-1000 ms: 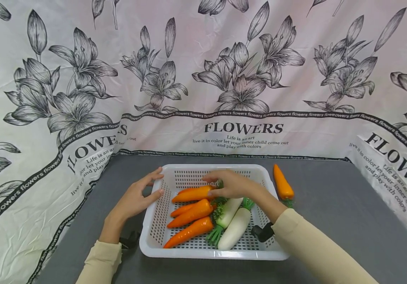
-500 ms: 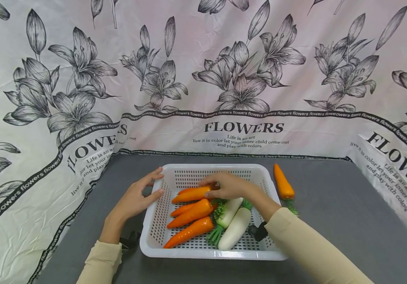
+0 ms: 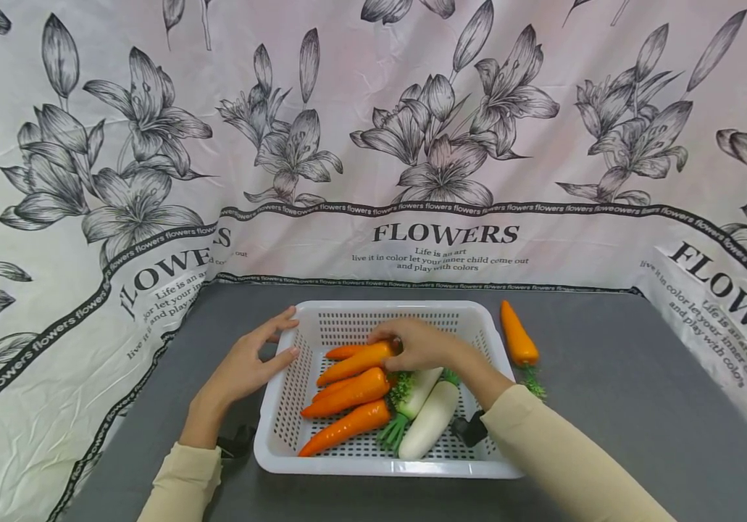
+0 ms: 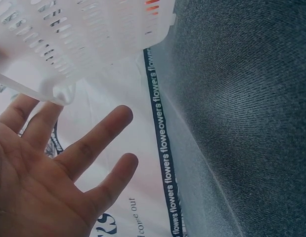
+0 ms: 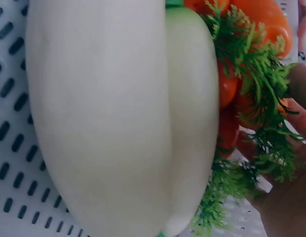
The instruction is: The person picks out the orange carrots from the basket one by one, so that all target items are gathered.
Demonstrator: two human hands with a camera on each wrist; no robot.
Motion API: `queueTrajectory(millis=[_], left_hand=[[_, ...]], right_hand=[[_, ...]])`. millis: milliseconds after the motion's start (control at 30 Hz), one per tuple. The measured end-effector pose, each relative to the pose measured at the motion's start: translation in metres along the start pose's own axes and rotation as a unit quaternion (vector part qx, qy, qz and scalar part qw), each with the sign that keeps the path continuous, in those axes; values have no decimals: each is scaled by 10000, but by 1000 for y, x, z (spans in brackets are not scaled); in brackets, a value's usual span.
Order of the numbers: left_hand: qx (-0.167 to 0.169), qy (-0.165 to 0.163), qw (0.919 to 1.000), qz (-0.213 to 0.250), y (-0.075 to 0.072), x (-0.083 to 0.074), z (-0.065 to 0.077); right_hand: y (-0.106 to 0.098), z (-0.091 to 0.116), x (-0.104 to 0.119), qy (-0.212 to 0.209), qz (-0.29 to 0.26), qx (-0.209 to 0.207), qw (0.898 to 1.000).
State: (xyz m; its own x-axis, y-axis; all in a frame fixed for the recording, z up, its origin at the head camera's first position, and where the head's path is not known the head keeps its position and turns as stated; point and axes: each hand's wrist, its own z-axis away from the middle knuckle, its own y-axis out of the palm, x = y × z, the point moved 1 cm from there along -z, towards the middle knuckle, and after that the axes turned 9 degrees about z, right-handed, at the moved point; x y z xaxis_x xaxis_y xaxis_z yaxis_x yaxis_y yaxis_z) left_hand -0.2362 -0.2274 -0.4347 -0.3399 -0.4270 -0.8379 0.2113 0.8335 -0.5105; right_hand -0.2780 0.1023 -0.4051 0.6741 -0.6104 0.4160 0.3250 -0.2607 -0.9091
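Observation:
In the head view, my right hand [image 3: 420, 344] reaches into a white perforated plastic basket [image 3: 389, 467] and grips an orange carrot [image 3: 353, 364] by its thick leafy end. The carrot's pointed end slants down to the left. More carrots [image 3: 347, 428] lie below it in the basket, beside two white radishes [image 3: 430, 424] with green tops. My left hand [image 3: 249, 362] rests against the basket's left rim with fingers spread. In the left wrist view, two straight fingers of the left hand [image 4: 44, 168] meet the rim and the others stand free. Green leaves partly hide the right fingers [image 5: 293, 118].
Outside the basket to the right, another carrot [image 3: 518, 335] with a green top lies on the grey table [image 3: 608, 384]. A flower-printed cloth [image 3: 438, 145] hangs behind and along both sides. A black wrist device [image 3: 471, 429] sits under the right wrist.
My right hand has lowered onto the upper carrot and taken hold of its leafy end. That carrot has tilted slightly, showing more of the one behind it. The left hand stays on the rim.

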Motion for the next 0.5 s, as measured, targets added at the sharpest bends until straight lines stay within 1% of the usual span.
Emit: queueTrajectory(millis=[267, 333, 500], left_hand=[[18, 42, 10000, -27, 1, 1, -1], [15, 32, 10000, -2, 1, 0, 0], [17, -3, 10000, 44, 0, 0, 0]], right_hand=[[2, 1, 2, -61, 802, -52, 9967], [2, 1, 2, -12, 825, -42, 9966], [1, 1, 3, 282, 673, 25, 9973]])
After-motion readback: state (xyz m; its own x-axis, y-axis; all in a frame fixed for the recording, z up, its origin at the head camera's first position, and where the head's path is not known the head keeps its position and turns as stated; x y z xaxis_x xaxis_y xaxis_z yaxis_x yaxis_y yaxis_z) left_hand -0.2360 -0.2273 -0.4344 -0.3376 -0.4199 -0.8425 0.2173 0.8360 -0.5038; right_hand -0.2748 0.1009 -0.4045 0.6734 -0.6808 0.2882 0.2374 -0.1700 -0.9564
